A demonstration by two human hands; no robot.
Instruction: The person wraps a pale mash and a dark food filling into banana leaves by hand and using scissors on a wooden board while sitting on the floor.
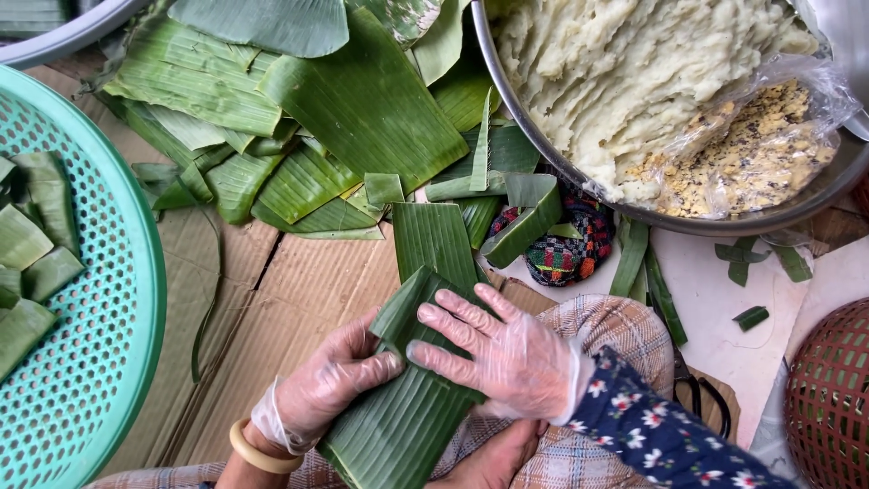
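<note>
Both hands wear thin clear plastic gloves and work on a folded banana leaf parcel (407,398) that rests on the person's lap, near the lower edge of the cardboard (272,299) that covers the floor. The right hand (493,353) lies flat on top of the parcel with its fingers spread and pressed down, probably so that the fold stays closed and the leaf does not spring open. The left hand (330,380) is curled at the left side of the parcel; its thumb and fingers pinch the edge of the leaf, which seems to keep the wrap tight from that side. A pale bangle (258,450) sits on the left wrist. A second strip of leaf (434,237) lies under the far end of the parcel and points away from the person. Beyond it, toward the far edge of the cardboard, a loose pile of banana leaves (299,118) is spread out, close enough to take one easily. At the far right corner stands a metal bowl (543,154) with white dough (615,72) and a clear bag of yellow crumbly filling (751,154), also within easy reach. At the left edge a green perforated basket (100,362) holds several small wrapped leaf parcels (32,272), well apart from the hands. A reddish woven basket (828,398) is at the right edge.
</note>
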